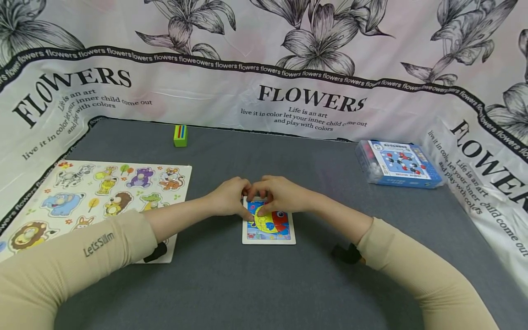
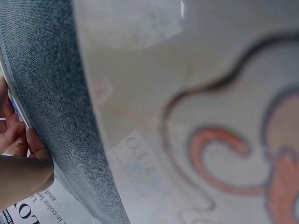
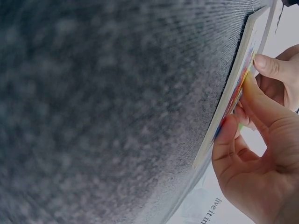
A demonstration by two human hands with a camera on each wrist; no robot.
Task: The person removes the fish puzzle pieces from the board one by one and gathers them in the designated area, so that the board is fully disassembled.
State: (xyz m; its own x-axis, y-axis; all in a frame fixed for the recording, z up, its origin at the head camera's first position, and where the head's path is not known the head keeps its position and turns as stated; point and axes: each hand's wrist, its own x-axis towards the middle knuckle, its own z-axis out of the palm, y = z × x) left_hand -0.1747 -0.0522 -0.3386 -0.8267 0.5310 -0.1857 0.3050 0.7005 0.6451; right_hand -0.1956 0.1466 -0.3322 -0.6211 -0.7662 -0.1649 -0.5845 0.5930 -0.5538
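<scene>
A small picture puzzle with a yellow and red fish lies flat, its pale edge showing side-on in the right wrist view. My left hand holds its upper left part, thumb on the left side and fingers bent near the top. From the right, my right hand has its thumb on the picture and curved fingers at the top edge. Both hands nearly meet there. In the right wrist view, the right hand's thumb and fingertips touch the puzzle, close to the left thumb.
A large animal board lies at the left, partly beneath the left forearm. A green block with coloured stripes stands behind it. At the back right is a blue and clear box. Flower-printed cloth borders the grey table.
</scene>
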